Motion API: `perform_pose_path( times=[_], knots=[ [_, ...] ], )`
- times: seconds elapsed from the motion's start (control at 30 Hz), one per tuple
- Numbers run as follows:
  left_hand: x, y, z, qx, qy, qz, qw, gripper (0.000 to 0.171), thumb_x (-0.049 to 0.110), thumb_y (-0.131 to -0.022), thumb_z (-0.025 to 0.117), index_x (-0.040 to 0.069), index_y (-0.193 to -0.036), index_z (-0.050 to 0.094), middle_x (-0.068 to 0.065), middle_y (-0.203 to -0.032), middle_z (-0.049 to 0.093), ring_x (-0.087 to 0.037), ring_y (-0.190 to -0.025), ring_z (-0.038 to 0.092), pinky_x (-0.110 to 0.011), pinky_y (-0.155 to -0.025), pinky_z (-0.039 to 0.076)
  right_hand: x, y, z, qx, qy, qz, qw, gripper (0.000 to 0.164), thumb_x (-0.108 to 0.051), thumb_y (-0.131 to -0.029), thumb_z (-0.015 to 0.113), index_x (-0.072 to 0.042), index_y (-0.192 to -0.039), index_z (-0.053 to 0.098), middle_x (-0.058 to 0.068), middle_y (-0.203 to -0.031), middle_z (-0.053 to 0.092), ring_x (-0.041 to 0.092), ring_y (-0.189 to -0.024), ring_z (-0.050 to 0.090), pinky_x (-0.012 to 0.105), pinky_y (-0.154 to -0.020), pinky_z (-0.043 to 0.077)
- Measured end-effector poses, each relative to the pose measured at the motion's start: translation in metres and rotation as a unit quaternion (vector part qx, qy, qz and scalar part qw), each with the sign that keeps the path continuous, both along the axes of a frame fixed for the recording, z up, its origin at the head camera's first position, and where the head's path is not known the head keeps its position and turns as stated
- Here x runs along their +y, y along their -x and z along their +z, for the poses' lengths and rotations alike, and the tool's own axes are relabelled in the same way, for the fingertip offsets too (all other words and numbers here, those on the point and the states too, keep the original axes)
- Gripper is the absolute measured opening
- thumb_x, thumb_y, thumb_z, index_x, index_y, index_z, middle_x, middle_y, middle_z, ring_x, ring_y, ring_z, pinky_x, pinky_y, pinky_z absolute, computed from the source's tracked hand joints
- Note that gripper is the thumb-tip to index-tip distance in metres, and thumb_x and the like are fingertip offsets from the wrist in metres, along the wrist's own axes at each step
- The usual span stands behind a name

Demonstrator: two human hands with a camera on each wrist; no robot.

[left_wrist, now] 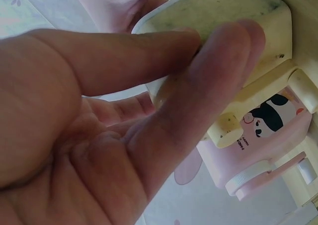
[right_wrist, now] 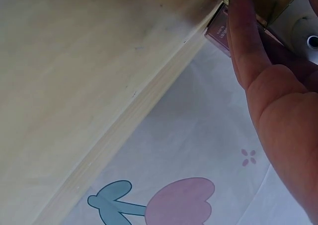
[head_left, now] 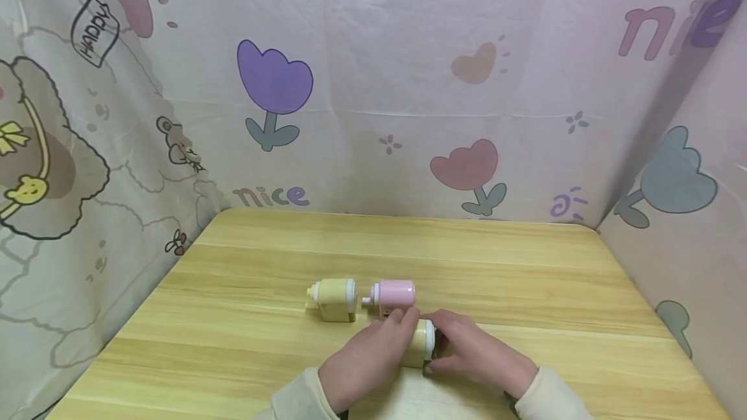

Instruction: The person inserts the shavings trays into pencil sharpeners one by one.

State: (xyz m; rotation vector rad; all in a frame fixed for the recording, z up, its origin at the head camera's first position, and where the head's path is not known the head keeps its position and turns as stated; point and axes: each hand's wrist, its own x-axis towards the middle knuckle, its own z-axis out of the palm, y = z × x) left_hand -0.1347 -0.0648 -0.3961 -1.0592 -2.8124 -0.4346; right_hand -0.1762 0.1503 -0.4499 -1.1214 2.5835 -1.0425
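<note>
A yellow hand-crank pencil sharpener (head_left: pixel 415 350) lies between the two hands near the front of the table. My left hand (head_left: pixel 369 358) grips its left part, the thumb and fingers against the yellow body in the left wrist view. From the other side my right hand (head_left: pixel 474 347) holds the white-rimmed end, thumb low and fingers over the top. The right wrist view shows the round pencil hole (right_wrist: pixel 312 41) beside the fingers. Just behind is a pink pencil sharpener (head_left: pixel 398 291), a panda picture (left_wrist: pixel 276 113) on its body, partly covered by the left hand.
Another yellow pencil sharpener (head_left: pixel 335 300) stands to the left of the pink one, crank side facing left. The wood-grain table (head_left: pixel 262 251) ends at a printed cloth (head_left: pixel 373 83) behind, with more cloth at both sides.
</note>
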Motion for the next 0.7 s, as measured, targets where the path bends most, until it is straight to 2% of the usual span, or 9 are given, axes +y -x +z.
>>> perform_pose_path(
  times=[0.3,0.5,0.7],
  knots=[
    [-0.0008,0.0001,-0.0002,0.012,-0.005,-0.008,0.9999,0.038,-0.011,-0.077,0.05,0.011,-0.106,0.039,0.002,-0.081,0.04,-0.006,-0.056,0.039,-0.017,-0.047,0.033,-0.0007,0.0012,-0.0027,-0.003,-0.007,-0.005,1.0,0.056,-0.031,-0.073,0.08,-0.022,-0.122,0.055,-0.015,-0.098,0.057,0.003,-0.084,0.055,0.025,-0.076,0.049],
    [-0.0011,0.0,-0.0001,0.012,-0.006,-0.006,0.9999,0.04,-0.012,-0.076,0.05,0.011,-0.107,0.039,0.002,-0.081,0.04,-0.006,-0.057,0.039,-0.017,-0.047,0.033,-0.0004,0.0025,-0.0032,0.019,-0.002,0.002,1.0,0.058,-0.033,-0.074,0.08,-0.022,-0.125,0.054,-0.015,-0.1,0.057,0.003,-0.085,0.055,0.025,-0.077,0.049],
    [-0.0011,-0.0001,-0.0001,0.011,-0.005,-0.008,0.9999,0.04,-0.012,-0.077,0.051,0.011,-0.108,0.04,0.002,-0.081,0.04,-0.005,-0.057,0.04,-0.016,-0.047,0.034,-0.0012,0.0019,-0.0023,0.03,-0.016,-0.005,0.999,0.067,-0.037,-0.074,0.079,-0.018,-0.132,0.052,-0.012,-0.114,0.058,0.004,-0.098,0.054,0.029,-0.087,0.047]
  ],
)
